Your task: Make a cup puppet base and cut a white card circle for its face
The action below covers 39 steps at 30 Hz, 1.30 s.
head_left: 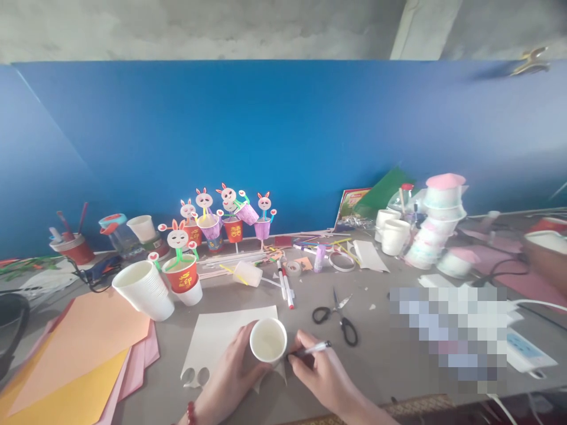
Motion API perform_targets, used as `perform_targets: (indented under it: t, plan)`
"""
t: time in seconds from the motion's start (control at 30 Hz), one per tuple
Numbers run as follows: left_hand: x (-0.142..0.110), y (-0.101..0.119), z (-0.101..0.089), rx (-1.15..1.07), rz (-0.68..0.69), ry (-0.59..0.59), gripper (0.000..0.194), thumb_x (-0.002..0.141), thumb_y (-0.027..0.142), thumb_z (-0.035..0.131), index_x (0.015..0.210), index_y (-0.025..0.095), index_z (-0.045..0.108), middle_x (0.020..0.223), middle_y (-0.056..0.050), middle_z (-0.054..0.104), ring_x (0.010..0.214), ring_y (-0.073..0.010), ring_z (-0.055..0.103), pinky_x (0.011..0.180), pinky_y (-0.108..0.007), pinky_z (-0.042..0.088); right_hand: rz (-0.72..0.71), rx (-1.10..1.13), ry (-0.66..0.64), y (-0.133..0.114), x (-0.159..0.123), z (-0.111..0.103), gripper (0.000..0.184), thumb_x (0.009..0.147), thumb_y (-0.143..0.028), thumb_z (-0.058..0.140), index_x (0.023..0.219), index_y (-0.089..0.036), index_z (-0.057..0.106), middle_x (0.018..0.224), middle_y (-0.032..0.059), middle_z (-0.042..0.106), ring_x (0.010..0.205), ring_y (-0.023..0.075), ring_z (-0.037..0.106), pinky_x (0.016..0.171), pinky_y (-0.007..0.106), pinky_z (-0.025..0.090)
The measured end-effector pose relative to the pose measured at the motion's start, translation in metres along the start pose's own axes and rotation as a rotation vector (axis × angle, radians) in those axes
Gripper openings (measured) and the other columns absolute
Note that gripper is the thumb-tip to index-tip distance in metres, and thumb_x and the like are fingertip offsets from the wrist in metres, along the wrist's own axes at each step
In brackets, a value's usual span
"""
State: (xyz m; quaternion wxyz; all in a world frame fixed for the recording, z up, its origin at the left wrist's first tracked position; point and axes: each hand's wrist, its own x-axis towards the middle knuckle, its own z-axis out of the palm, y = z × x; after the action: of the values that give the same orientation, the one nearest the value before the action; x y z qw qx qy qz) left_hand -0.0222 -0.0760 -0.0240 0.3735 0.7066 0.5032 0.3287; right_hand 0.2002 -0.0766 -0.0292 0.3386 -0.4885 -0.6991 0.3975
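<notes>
My left hand (230, 372) is wrapped round a small white paper cup (268, 340) that stands upright on a white sheet of paper (221, 336) on the grey table. My right hand (321, 369) pinches a thin pen (312, 349), whose tip points at the cup's right side near its base. Two small rounded cut-outs show at the sheet's lower left corner. Black-handled scissors (337, 316) lie just beyond my right hand.
Orange, yellow and pink paper sheets (80, 354) lie at left, beside a stack of white cups (144, 290). Several bunny-faced cup crafts (221, 221) stand at the blue wall. Markers (287, 286), tape rolls, straws, more cups (436, 224) and a power strip (527, 348) fill the right.
</notes>
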Motion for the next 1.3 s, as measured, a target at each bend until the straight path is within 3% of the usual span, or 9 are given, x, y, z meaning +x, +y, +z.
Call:
perform_targets:
  t: [0.2, 0.37, 0.73, 1.07, 1.3]
  plan:
    - [0.001, 0.001, -0.002, 0.009, -0.011, -0.004, 0.056, 0.085, 0.036, 0.067, 0.136, 0.023, 0.048, 0.139, -0.014, 0.057, 0.129, -0.0332, 0.052, 0.109, -0.048, 0.041, 0.044, 0.081, 0.039, -0.005, 0.007, -0.009, 0.012, 0.083, -0.022, 0.050, 0.073, -0.023, 0.043, 0.059, -0.0065, 0.043, 0.056, 0.0133, 0.045, 0.052, 0.022, 0.032]
    - [0.001, -0.001, -0.001, 0.019, -0.014, 0.017, 0.057, 0.083, 0.035, 0.068, 0.135, 0.022, 0.050, 0.137, -0.016, 0.059, 0.127, -0.0346, 0.054, 0.107, -0.049, 0.043, 0.044, 0.104, 0.063, -0.008, 0.026, -0.018, 0.009, 0.081, -0.021, 0.050, 0.074, -0.023, 0.046, 0.062, -0.0046, 0.049, 0.059, 0.0144, 0.047, 0.054, 0.023, 0.032]
    - [0.002, -0.003, -0.001, 0.027, -0.001, 0.004, 0.059, 0.084, 0.041, 0.066, 0.136, 0.019, 0.049, 0.138, -0.017, 0.058, 0.129, -0.0351, 0.053, 0.108, -0.050, 0.041, 0.035, 0.157, -0.023, -0.003, 0.038, -0.007, 0.004, 0.076, -0.020, 0.055, 0.076, -0.022, 0.051, 0.062, -0.0048, 0.053, 0.056, 0.0141, 0.048, 0.054, 0.023, 0.033]
    - [0.001, -0.002, 0.000, 0.027, -0.016, -0.003, 0.057, 0.084, 0.037, 0.065, 0.135, 0.020, 0.047, 0.138, -0.017, 0.057, 0.129, -0.0345, 0.052, 0.109, -0.051, 0.040, 0.024, 0.087, -0.003, -0.007, 0.021, -0.012, 0.007, 0.079, -0.022, 0.054, 0.073, -0.022, 0.050, 0.062, -0.0043, 0.052, 0.058, 0.0141, 0.048, 0.055, 0.023, 0.034]
    - [0.003, -0.002, 0.001, 0.025, -0.036, -0.015, 0.058, 0.083, 0.034, 0.065, 0.135, 0.019, 0.046, 0.139, -0.017, 0.056, 0.130, -0.0343, 0.050, 0.109, -0.052, 0.038, 0.008, 0.020, 0.031, -0.011, -0.002, -0.006, 0.015, 0.078, -0.017, 0.053, 0.069, -0.023, 0.043, 0.057, -0.0068, 0.043, 0.053, 0.0119, 0.040, 0.053, 0.024, 0.029]
